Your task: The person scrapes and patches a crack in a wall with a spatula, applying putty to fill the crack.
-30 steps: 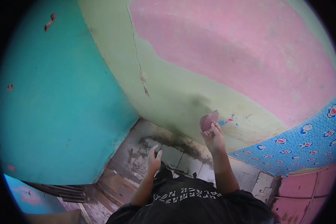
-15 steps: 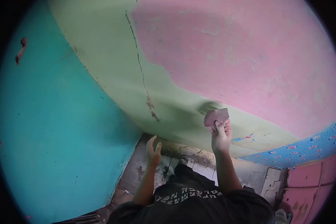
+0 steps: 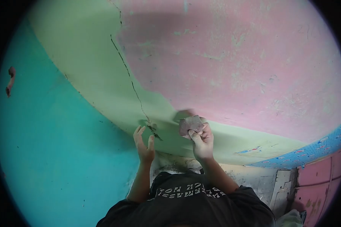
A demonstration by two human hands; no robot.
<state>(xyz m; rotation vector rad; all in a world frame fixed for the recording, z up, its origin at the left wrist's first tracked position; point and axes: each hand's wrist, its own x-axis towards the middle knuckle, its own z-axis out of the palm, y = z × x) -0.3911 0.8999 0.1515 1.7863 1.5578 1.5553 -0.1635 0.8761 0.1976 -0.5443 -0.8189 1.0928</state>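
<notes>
Item: sandpaper piece point(image 3: 190, 124)
Appearance: small, reddish-brown, creased, uneven edges
Pose: upright, flat face toward the wall point(image 3: 235, 75)
Location: pinched at its lower edge by the right hand point(image 3: 203, 143), at the green-pink paint border
Contact with wall: cannot tell

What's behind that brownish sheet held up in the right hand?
The painted wall: green paint left and below the brownish sheet, pink paint above and right. The patch directly behind it is covered, and fingers of the right hand hide its lower edge.

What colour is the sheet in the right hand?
The sheet is dull reddish-brown; head view.
</notes>
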